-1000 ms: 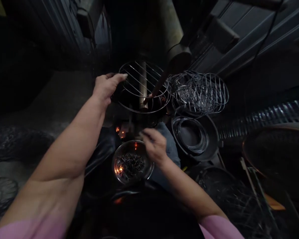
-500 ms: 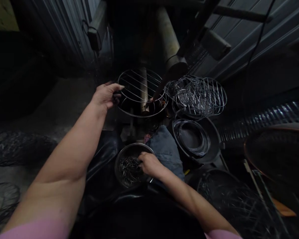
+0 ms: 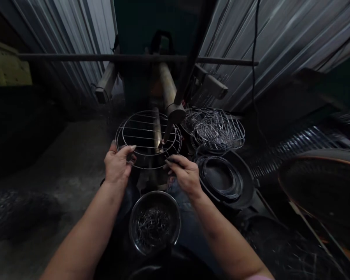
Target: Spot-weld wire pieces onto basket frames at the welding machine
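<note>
My left hand [image 3: 119, 162] pinches the left rim of a round wire rack [image 3: 138, 137], thumb on top. The rack is a grid of parallel bars with two rings, held roughly level around a lower metal rod [image 3: 157, 132]. A dark angled arm with a copper-coloured tip comes down over the rod. At the rack's front right edge, my right hand [image 3: 184, 173] has its fingers pinched on a short bent wire [image 3: 167, 154], mostly hidden by the fingertips. Below the hands, a metal bowl [image 3: 172, 208] holds many short bent wires [image 3: 153, 227].
A thick metal cylinder [image 3: 168, 87] reaches toward me above the rack. On the right lie a pile of wire racks [image 3: 217, 128] and a black tub [image 3: 247, 186] with coiled wire rings [image 3: 205, 175]. A horizontal bar [image 3: 105, 57] crosses the back, before corrugated walls.
My right hand has left the bowl and come up to the rack's front right edge with a bent wire. My left hand keeps hold of the rack. The camera view has shifted.
</note>
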`<state>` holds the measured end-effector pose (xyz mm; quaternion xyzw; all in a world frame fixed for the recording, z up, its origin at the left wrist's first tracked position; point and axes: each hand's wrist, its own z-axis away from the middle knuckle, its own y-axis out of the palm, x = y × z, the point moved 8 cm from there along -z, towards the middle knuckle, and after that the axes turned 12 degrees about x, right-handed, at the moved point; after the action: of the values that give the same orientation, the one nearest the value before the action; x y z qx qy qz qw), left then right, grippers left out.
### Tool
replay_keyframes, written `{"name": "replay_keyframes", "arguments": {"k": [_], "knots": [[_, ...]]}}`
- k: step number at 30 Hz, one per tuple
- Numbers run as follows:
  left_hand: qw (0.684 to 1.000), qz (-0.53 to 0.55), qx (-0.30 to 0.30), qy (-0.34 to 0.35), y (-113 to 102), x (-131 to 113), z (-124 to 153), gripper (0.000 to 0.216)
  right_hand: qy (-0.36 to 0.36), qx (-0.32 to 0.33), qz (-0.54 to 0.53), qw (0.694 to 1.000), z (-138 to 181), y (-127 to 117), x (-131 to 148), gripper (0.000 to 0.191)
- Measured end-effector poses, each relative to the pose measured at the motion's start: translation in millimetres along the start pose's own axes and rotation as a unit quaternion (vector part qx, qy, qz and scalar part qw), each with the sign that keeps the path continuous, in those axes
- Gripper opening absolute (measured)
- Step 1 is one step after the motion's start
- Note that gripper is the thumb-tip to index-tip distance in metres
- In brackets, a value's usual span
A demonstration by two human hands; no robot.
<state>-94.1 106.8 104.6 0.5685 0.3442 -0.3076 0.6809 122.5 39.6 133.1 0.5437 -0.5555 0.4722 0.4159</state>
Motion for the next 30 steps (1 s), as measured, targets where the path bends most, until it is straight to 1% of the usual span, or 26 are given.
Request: {"name": "replay_keyframes", "arguments": {"k": [3,6,9,14,18,20,25,30], "knots": [[1.000,0.002,-0.005,0.014,1.5,0.5,5.6,0.046,0.020,-0.014,0.045,0.999,-14.0,4.9,-7.0,0.013],[0.999,0.008,0.009,0.034,5.9,-1.8,6.3,0.045,0.040,-0.014,0.070,0.997,-16.5,10.8,-16.7,0.014],[0.999,0.014,0.011,0.042,8.9,-1.6,4.8,0.045,0.056,-0.046,0.039,0.997,-16.1,12.4,-19.2,0.019],[0.998,0.035,0.016,0.047,12.5,2.1,1.0,0.042,0.050,-0.093,-0.004,0.994,-17.4,15.2,-15.2,0.021],[0.998,0.060,0.001,0.028,10.9,5.6,-0.4,0.047,0.064,-0.122,-0.046,0.989,-14.2,15.9,-23.7,0.024],[0.998,0.067,-0.004,0.019,10.5,5.9,-1.2,0.049,0.056,-0.132,-0.053,0.988,-13.1,16.5,-25.9,0.025],[0.998,0.052,0.019,0.026,13.8,3.1,-7.6,0.047,0.031,-0.150,-0.050,0.987,-13.0,17.1,-30.5,0.025],[0.999,0.045,0.009,0.015,12.7,7.8,-13.8,0.046,0.027,-0.164,-0.057,0.984,-13.8,14.9,-38.1,0.026]]}}
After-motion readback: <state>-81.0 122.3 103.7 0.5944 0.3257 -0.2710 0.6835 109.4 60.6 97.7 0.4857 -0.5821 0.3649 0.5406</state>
